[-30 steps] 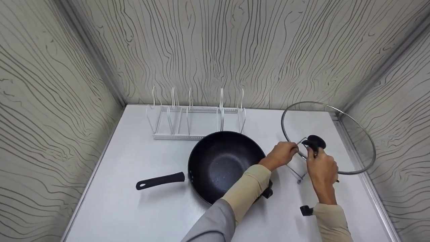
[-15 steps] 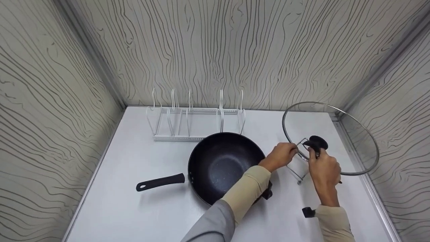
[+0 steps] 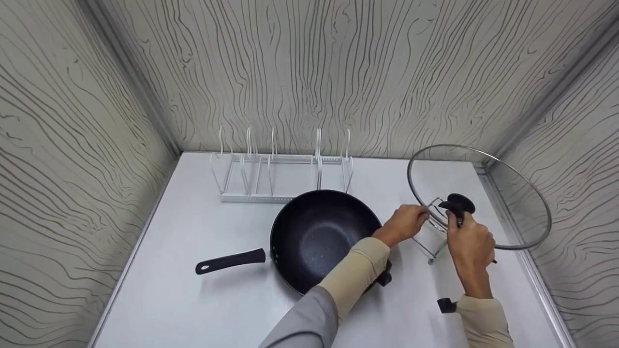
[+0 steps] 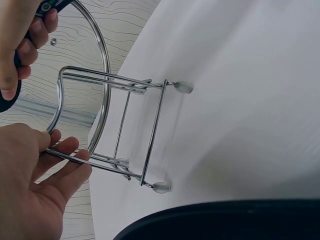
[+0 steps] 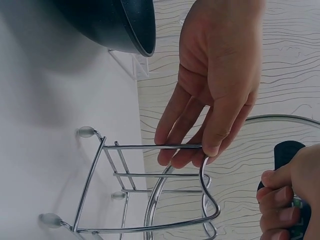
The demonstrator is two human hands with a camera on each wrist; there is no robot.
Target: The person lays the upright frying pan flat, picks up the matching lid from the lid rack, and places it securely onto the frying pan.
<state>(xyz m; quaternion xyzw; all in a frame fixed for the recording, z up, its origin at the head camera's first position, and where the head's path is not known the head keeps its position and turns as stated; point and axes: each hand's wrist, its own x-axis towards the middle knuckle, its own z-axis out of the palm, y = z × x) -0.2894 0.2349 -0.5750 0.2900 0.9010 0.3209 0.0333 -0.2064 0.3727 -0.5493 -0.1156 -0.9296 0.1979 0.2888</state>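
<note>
My left hand (image 3: 404, 222) pinches the top of a chrome wire lid stand (image 4: 154, 132), which stands on the white table at the right. The right hand (image 3: 469, 249) grips the black handle (image 3: 457, 205) of a large clear glass lid (image 3: 512, 208) with a metal rim. In the left wrist view the lid's rim passes between the stand's wires, just by the left fingers (image 4: 70, 172). The lid leans upright, its handle toward me. Beneath the left forearm lies a black wok (image 3: 324, 237), partly hidden by the sleeve, its long handle pointing left.
A white wire rack (image 3: 256, 198) with several upright loops stands behind the wok, near the back wall. Wood-grain patterned panels (image 3: 290, 72) enclose the table on the left, back and right. A small black block (image 3: 446, 305) sits beside the right cuff.
The right hand and the glass lid have shifted slightly to the right. My left hand stays on the stand, and the wok and rack have not moved.
</note>
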